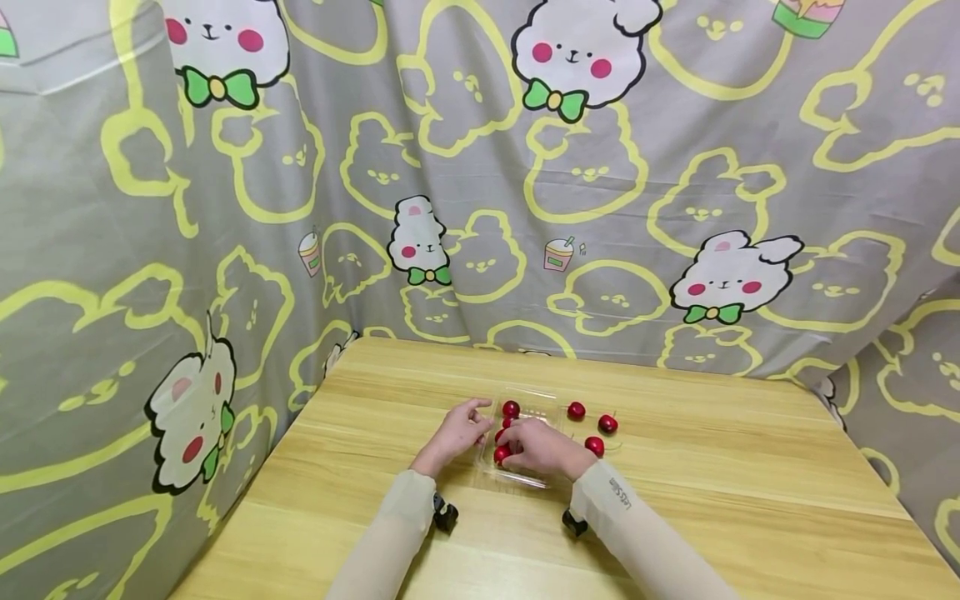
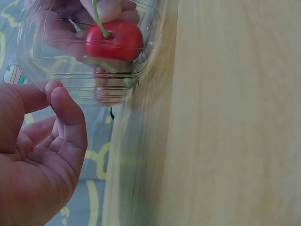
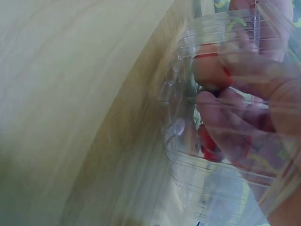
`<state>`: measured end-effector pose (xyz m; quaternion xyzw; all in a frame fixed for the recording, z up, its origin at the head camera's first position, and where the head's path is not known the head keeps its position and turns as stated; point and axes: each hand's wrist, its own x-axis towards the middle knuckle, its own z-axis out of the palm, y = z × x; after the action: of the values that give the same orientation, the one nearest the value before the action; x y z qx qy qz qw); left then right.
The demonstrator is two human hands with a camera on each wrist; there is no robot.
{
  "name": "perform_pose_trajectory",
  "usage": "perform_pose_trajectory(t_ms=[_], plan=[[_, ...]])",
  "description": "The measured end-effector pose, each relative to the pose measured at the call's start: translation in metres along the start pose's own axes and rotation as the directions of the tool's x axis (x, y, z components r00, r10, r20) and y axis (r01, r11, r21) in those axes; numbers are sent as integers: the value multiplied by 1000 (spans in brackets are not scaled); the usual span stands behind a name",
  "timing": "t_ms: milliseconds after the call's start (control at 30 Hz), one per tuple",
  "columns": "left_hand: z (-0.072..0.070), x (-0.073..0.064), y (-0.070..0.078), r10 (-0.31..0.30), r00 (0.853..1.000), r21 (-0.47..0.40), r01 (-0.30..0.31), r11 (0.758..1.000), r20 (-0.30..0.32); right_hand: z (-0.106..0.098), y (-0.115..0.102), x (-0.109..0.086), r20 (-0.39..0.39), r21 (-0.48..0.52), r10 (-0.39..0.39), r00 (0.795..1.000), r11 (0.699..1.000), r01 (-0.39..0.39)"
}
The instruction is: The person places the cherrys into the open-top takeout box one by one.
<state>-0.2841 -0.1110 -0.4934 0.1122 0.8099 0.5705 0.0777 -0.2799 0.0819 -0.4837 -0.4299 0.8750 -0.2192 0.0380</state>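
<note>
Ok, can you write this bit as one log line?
left hand: beside box; right hand: on cherry in box; loose cherries: three, right of box

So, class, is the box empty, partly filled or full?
Partly filled: cherries lie along the left of the box, while its far right corner is bare. The right hand hides part.

Left fingers (image 2: 71, 117) pinch, right fingers (image 1: 519, 435) curl, forearms (image 1: 382, 533) extended.
</note>
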Motion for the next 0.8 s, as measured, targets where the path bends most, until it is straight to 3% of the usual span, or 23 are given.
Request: perform_pose_trajectory(t_ms=[300, 800], plan=[[0, -1, -2, 6, 1000, -34, -6, 999, 1, 3, 2, 0, -4, 13, -15, 1000, 1000, 16], [-1, -2, -2, -3, 1000, -73, 4, 997, 17, 1, -4, 0, 16, 4, 25, 1000, 1000, -25]])
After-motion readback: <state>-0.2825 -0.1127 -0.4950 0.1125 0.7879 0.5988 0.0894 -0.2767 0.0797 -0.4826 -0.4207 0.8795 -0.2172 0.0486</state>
